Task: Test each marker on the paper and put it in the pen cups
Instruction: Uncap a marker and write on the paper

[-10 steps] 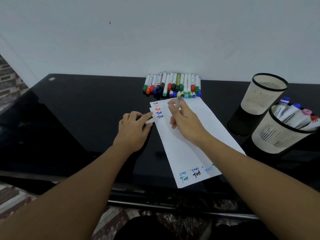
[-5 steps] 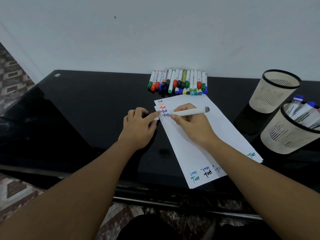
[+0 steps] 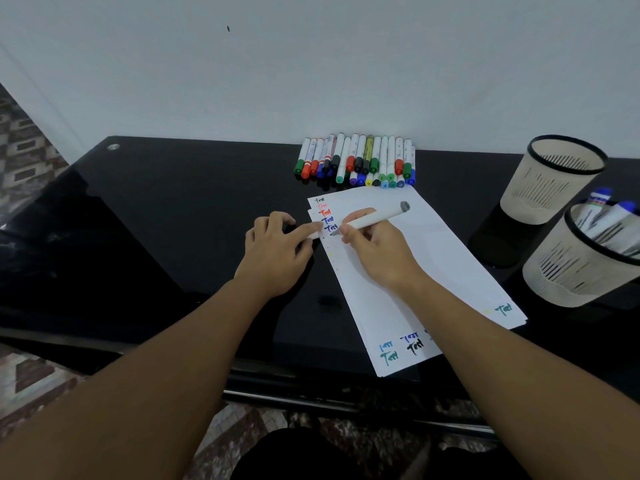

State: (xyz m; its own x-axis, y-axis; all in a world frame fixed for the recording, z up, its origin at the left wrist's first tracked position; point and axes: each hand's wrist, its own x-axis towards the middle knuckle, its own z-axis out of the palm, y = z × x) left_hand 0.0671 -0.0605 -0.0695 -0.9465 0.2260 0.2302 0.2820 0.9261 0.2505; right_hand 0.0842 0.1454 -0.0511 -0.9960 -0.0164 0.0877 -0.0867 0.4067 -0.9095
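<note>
Head view, right hand (image 3: 375,252) grip pinching white marker (image 3: 372,219), grey end up, tip on paper (image 3: 433,258), left hand (image 3: 277,258) grip pinching its cap (image 3: 314,236).

Your table (image 3: 180,216) is glossy black, mirror-smooth, reflecting the cups. The paper (image 3: 426,258) is matt white. Your marker (image 3: 375,218) has a smooth white plastic barrel. Both cups (image 3: 540,202) look like matt cream plastic, slotted, with black rims. The wall (image 3: 311,64) is matt.
</note>
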